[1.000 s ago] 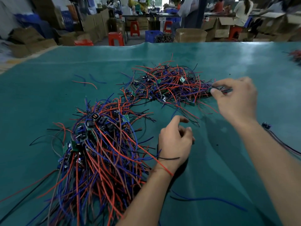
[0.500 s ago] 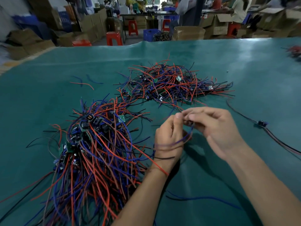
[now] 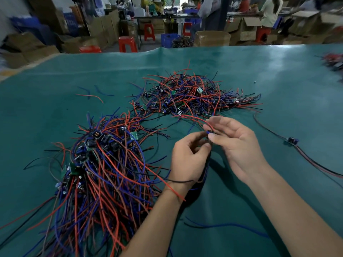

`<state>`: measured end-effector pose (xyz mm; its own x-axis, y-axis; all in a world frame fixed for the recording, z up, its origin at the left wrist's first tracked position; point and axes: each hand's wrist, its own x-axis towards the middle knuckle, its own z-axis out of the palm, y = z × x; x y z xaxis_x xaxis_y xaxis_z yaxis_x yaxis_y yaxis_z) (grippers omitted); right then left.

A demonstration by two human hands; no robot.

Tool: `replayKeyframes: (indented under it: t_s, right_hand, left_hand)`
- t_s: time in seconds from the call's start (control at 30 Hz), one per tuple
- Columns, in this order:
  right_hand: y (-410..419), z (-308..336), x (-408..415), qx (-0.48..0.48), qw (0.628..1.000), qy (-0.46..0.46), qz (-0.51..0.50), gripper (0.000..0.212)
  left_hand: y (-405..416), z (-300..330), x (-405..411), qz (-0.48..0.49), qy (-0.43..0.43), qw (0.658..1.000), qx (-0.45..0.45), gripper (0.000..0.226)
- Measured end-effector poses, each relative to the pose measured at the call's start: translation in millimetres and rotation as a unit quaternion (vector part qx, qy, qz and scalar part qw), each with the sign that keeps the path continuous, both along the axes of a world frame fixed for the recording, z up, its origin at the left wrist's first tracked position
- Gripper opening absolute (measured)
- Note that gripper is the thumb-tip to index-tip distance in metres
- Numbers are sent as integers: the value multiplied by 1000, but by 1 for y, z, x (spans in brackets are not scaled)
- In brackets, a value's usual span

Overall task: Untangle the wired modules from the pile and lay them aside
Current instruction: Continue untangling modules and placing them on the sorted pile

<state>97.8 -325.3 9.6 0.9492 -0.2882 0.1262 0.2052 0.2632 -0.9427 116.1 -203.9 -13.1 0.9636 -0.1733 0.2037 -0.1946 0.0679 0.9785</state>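
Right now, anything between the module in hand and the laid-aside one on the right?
Nothing visible. Both hands, left hand and right hand, pinch the held module above the green mat. Only bare mat lies between it and the laid-aside module. Its red lead does trail back toward the far pile; whether it is snagged there I cannot tell.

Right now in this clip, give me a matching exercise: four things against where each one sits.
Things:
1. small module
2. lone wired module
3. near pile
4. far pile

Places:
A. spread out beyond both hands
B. pinched between the left hand and the right hand
C. alone on the mat, right of the right hand
D. left of the left forearm

Pairs: 1-B, 2-C, 3-D, 4-A
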Motion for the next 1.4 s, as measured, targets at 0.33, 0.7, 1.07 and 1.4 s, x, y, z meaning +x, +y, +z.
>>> replayKeyframes:
  t_s: [0.33, 0.7, 1.07, 1.4]
  right_hand:
    - [-7, -3, 2, -64, 997, 37, -1, 28]
    - [-9, 1, -1, -41, 998, 33, -29, 15]
    - [-17, -2, 2, -76, 994, 80, -12, 21]
    - [-37, -7, 4, -332, 921, 7, -203, 33]
  left_hand:
    - [-1, -3, -1, 43, -24, 996, 75, 19]
    - [0, -4, -1, 47, -45, 989, 133, 21]
    - [1, 1, -5, 27, -45, 991, 120, 33]
    - [2, 4, -6, -21, -45, 986, 157, 28]
